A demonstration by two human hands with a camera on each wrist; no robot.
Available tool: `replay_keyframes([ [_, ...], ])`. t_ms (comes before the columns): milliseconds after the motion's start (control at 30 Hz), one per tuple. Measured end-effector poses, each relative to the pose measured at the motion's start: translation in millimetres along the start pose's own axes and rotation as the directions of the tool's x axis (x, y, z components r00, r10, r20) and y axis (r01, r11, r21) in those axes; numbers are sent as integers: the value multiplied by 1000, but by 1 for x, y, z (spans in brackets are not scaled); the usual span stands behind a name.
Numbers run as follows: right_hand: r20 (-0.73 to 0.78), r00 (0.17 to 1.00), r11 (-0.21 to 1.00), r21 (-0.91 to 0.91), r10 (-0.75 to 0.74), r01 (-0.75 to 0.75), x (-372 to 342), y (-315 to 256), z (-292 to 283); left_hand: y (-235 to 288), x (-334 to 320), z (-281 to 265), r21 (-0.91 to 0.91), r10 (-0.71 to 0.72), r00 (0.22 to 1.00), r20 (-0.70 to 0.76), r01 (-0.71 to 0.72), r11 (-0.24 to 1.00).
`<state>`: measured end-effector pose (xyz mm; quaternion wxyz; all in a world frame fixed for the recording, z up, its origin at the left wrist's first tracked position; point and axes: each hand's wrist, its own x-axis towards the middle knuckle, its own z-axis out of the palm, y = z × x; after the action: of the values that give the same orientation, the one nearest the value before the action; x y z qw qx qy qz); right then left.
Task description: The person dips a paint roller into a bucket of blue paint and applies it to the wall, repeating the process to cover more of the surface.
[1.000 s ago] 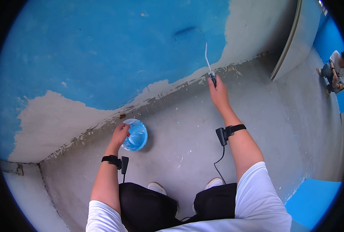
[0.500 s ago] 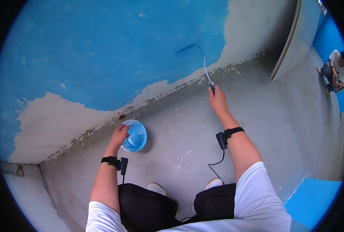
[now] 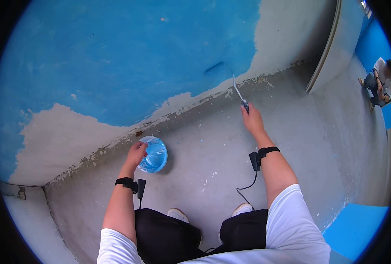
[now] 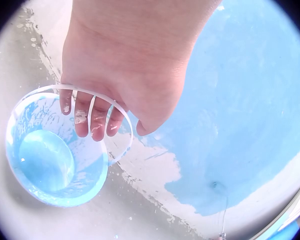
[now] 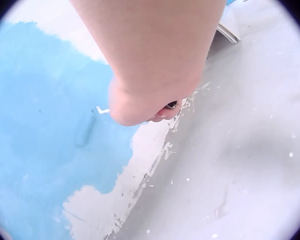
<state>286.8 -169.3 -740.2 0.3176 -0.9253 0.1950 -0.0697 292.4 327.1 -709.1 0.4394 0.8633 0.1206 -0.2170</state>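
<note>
Roller [image 3: 238, 91] in right grip [image 3: 253, 119], bucket [image 3: 162, 160] in left grip [image 3: 136, 154]

Your right grip wraps the roller's black handle [image 3: 245, 105]; most fingers are hidden in the right wrist view. Its pale rod points away from you at the wall [image 3: 116, 66]. Roller head is hard to pick out from the dark streak there; can't tell if it touches.

Your left grip hooks the bucket's white carrying loop [image 4: 131, 132], slim gaps between fingers, paint specks on the fingertips. Bucket sits just beside that hand, near the wall base, light-blue paint [image 4: 46, 160] inside; can't tell if it rests on the floor [image 3: 204, 149].

Wall is blue up top, ragged pale patches lower down. Your shoes [image 3: 178, 214] are on the grey, paint-spotted floor. Far right: a leaning panel [image 3: 347, 44], then a person [image 3: 380, 83] low down.
</note>
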Motion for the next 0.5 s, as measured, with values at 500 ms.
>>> replay_keyframes([
  [500, -126, 991, 921, 380, -38, 84, 16, -23, 19, -8, 7, 2, -2, 14, 1000, 9, -14, 1000],
])
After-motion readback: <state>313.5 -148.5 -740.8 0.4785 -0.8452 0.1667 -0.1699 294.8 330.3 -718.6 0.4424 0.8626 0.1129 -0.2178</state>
